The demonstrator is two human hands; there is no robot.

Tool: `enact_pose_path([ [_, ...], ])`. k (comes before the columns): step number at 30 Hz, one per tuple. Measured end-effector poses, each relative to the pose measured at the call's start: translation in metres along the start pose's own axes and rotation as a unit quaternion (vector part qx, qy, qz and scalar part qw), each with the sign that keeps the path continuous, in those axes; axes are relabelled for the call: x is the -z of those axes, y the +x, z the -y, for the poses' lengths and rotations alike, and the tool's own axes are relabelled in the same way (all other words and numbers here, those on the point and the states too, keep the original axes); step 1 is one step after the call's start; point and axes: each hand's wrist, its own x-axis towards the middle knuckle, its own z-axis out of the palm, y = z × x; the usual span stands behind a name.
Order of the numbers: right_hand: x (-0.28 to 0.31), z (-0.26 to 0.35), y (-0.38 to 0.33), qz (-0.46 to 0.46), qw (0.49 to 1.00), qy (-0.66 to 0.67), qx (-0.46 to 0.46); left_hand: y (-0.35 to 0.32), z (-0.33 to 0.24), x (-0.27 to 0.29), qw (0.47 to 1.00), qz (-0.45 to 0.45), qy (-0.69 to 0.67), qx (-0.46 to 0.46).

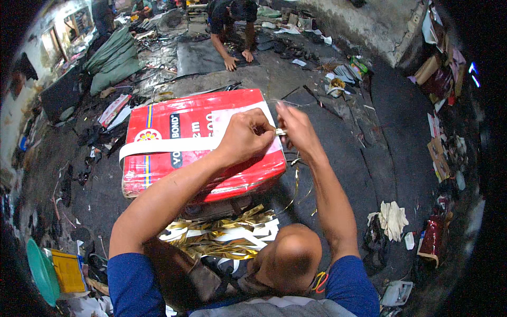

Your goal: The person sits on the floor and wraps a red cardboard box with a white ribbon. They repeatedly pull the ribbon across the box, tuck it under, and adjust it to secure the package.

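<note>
Here, hands: left point(244, 134) and right point(296, 127) pinch a white strip point(174, 145) at the box's point(195, 174) right edge.
Advice: keep it taut.

Low in the middle of the frame we see a heap of gold and white strip offcuts point(222, 235) on the dark floor point(369, 158). At the lower left we find a green basin point(41, 272) just beside a yellow crate point(67, 270). In the upper left lies a bulky green sack point(113, 61). At the top centre another person point(229, 24) crouches, hands pressed on a dark sheet point(203, 55). On the right, lower down, we see a crumpled pale cloth point(392, 219), and near it a red packet point(432, 238). Cardboard and paper scraps point(438, 153) line the right edge.
</note>
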Motion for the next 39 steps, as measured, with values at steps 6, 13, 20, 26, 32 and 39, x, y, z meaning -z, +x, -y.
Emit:
enact_pose_path([
  [6, -0.023, -0.004, 0.021, -0.088, 0.937, -0.295, 0.165, -0.004, 0.004, 0.006, 1.0, -0.002, 0.014, 0.0],
  [13, -0.044, -0.053, 0.013, -0.131, 0.983, -0.079, 0.098, -0.004, 0.004, 0.008, 1.0, 0.013, 0.005, 0.022],
  [20, -0.065, -0.135, 0.011, -0.152, 0.981, -0.055, 0.103, -0.003, 0.003, 0.01, 0.998, 0.014, 0.054, 0.009],
  [26, -0.088, -0.24, 0.004, -0.171, 0.981, -0.04, 0.08, 0.0, 0.002, 0.006, 0.999, 0.023, 0.033, 0.028],
  [32, -0.119, -0.354, -0.009, -0.176, 0.984, -0.013, -0.001, 0.001, 0.003, 0.005, 0.998, 0.025, 0.009, 0.062],
  [39, -0.14, -0.444, -0.046, -0.076, 0.955, -0.171, -0.231, -0.002, 0.002, 0.011, 0.999, 0.031, 0.026, 0.035],
])
